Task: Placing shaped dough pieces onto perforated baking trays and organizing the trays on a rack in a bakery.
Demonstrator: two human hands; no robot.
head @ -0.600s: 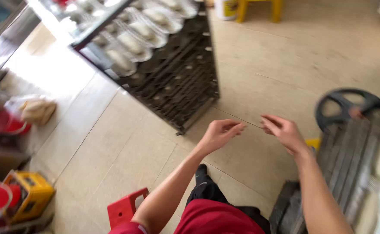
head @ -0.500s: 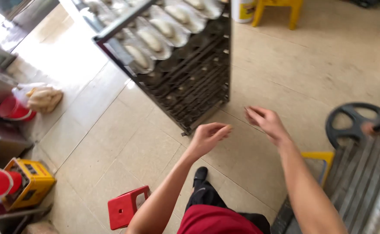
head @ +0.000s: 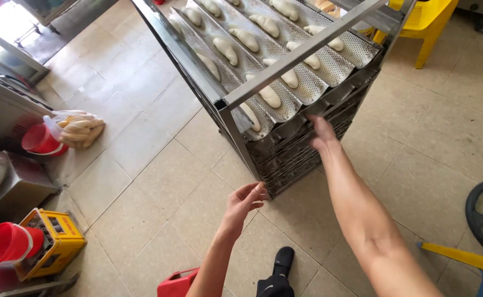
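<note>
Steel rack [head: 285, 137] fills the far centre of the floor, and both your hands are at its near end. Your right hand [head: 321, 132] lies with fingers spread against the front edge of a stacked tray, just below the top tray [head: 307, 60]; its grip looks open and flat, closed on nothing that shows. Your left hand [head: 244, 201] hovers beside the rack's lower near corner, fingers loosely curled and open, holding nothing. You seem to be at the reaching stage, settling your hands on the rack; the next move would call for a firm hold with both hands on one edge before any pull. That top tray is perforated and corrugated metal, with pale dough pieces [head: 269, 96] lying lengthwise in its channels. More trays sit stacked close beneath it. A red bucket [head: 40, 140] stands well apart at the left.
</note>
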